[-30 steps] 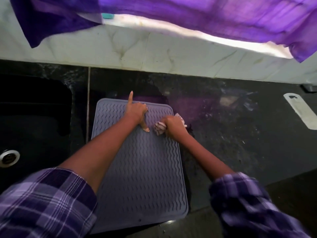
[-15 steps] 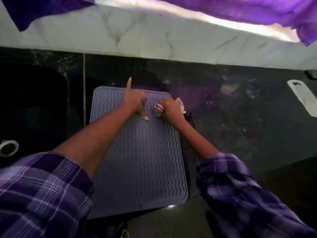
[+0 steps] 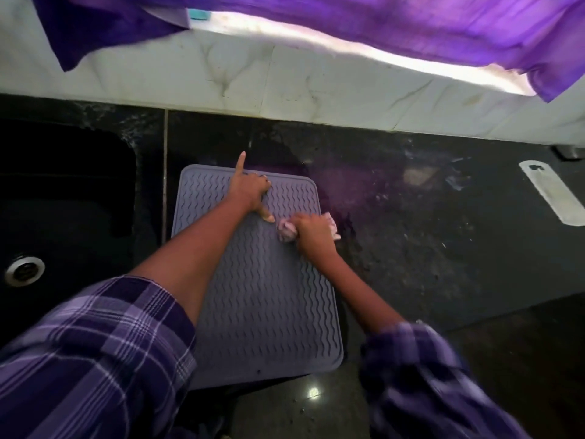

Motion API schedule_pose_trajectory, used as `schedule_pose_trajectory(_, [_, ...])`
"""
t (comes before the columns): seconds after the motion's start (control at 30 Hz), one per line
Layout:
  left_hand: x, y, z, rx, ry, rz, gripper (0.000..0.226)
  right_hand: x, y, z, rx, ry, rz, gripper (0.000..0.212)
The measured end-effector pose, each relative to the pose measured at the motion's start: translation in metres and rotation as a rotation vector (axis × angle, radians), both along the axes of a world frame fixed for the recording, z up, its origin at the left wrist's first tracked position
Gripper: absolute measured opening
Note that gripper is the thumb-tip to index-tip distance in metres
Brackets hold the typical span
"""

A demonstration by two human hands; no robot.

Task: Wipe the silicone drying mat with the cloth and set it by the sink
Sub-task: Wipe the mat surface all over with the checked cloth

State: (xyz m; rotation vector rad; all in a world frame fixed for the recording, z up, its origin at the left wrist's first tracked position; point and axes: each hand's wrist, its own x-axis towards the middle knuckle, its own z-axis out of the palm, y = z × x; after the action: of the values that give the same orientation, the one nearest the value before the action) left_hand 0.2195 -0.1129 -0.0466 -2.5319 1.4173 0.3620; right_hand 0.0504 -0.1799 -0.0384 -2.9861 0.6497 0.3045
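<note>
Silicone drying mat [image 3: 259,299], grey with wavy ridges, lay flat on the dark counter [image 3: 427,248], just beside the black sink [image 3: 63,201] to its left. The right hand [image 3: 311,234] had its grip closed round a crumpled pale cloth [image 3: 286,231], fingers curled over the wad and pressing it down on the mat close to its right edge, in the far half; a corner of the cloth stuck out past the hand toward the counter. The right forearm ran back and rightward to a rolled-up purple plaid sleeve [image 3: 421,375]. The left hand [image 3: 250,191] rested on the mat near its far edge, most fingers folded under, the index finger pointing straight out beyond the far edge and the thumb stretched toward the cloth, just short of it; that grip held nothing. The left forearm crossed the mat diagonally to a plaid sleeve [image 3: 95,359] at lower left. A steel drain [image 3: 24,270] showed in the sink. A white flat object [image 3: 554,191] lay on the counter well apart to the right. Behind stood a pale marble backsplash [image 3: 285,80], with purple fabric [image 3: 380,23] hanging above it.
</note>
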Motion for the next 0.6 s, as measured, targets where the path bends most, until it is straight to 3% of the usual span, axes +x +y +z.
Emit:
schedule_pose_trajectory(0.13, [-0.010, 0.003, -0.003, 0.013, -0.064, -0.008, 0.097, -0.063, 0.018, -0.004, 0.126, 0.071, 0.124, 0.030])
schedule_pose_trajectory(0.27, [-0.041, 0.011, 0.004, -0.027, -0.123, 0.021, 0.074, -0.054, 0.015, 0.008, 0.090, 0.139, 0.090, 0.025])
schedule_pose_trajectory(0.4, [-0.068, 0.042, 0.016, -0.016, 0.132, 0.071, 0.057, -0.011, -0.001, 0.033, 0.088, 0.189, -0.018, 0.029])
schedule_pose_trajectory(0.47, [-0.080, 0.059, 0.012, 0.017, 0.222, 0.084, 0.069, 0.003, 0.002, 0.032, 0.053, 0.075, -0.056, 0.025])
schedule_pose_trajectory(0.53, [-0.091, 0.070, 0.008, 0.047, 0.196, 0.073, 0.084, 0.003, 0.018, 0.024, 0.005, 0.031, -0.052, 0.021])
schedule_pose_trajectory(0.6, [-0.096, 0.073, 0.004, 0.053, 0.151, 0.068, 0.085, -0.015, 0.034, 0.010, -0.028, 0.002, -0.031, 0.021])
